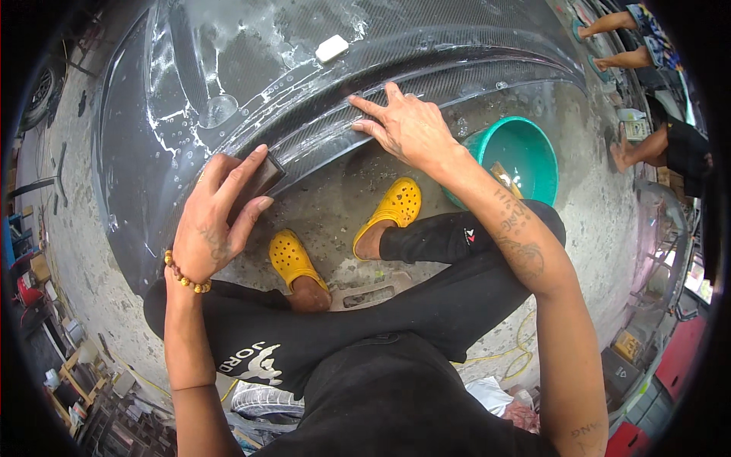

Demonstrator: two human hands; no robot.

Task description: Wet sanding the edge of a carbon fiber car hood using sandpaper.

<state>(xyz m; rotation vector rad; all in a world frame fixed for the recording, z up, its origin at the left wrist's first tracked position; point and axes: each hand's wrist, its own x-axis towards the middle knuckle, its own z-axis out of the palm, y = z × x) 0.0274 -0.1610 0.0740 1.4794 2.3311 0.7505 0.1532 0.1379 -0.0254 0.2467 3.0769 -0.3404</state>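
On wet panel: left hand gripping dark block, partly hidden; right hand spread.

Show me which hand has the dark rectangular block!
The left hand, wearing the beaded gold bracelet, grips that block against the wet, shiny black panel. The right hand shows no block or bracelet; its fingers seem to touch the panel.
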